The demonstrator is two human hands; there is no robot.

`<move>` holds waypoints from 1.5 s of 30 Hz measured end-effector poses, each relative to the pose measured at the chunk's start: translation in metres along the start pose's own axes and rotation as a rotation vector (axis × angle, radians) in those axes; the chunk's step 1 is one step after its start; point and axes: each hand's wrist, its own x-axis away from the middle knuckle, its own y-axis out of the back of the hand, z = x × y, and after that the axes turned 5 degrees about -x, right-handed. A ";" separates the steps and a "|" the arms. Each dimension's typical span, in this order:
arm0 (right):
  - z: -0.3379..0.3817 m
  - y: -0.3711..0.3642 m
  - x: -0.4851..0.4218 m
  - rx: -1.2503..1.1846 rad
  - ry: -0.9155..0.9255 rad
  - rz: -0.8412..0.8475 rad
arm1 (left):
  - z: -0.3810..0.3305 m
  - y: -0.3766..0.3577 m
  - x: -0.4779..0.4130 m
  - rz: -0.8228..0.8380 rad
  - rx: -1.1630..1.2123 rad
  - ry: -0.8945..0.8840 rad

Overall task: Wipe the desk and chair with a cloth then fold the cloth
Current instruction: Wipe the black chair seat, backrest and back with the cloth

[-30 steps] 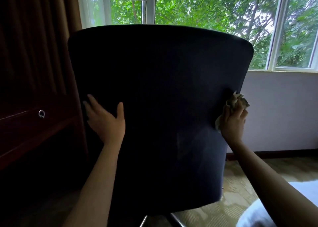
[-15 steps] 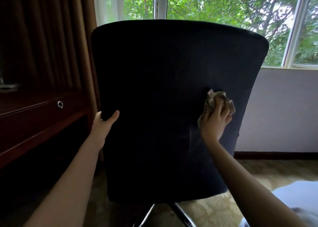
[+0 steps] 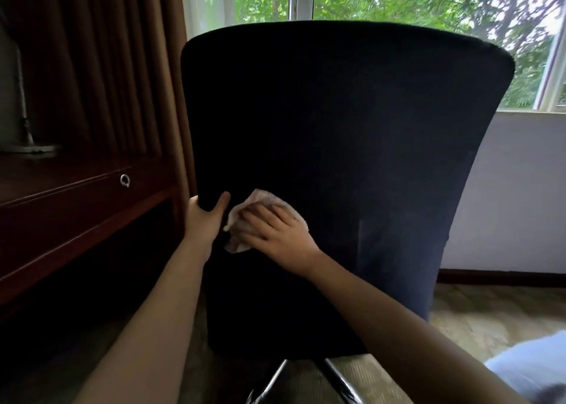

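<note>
Our left hand (image 3: 204, 223) grips the chair (image 3: 337, 158) back's left edge, thumb wrapped over it. Our right hand (image 3: 277, 233) lies flat, fingers fairly straight, pressing the cloth (image 3: 262, 198) on the lower-left backrest, just beside the left hand. The desk (image 3: 61, 207) stands at left.

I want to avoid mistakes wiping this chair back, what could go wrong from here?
The cloth sits bunched under the flat right hand, not gripped, so it may slip and drop. The left hand grips the chair back edge right beside it; that strip may go unwiped. The metal base may let the chair turn.
</note>
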 end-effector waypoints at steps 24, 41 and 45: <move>0.038 -0.012 -0.025 -0.174 -0.634 -0.226 | 0.025 0.012 -0.025 0.073 0.141 0.087; -0.120 0.058 0.127 -0.101 -1.428 -0.379 | 0.039 0.021 -0.042 0.204 0.235 0.101; -0.115 0.055 0.115 -0.127 -1.474 -0.415 | 0.035 0.015 -0.034 0.175 0.242 0.062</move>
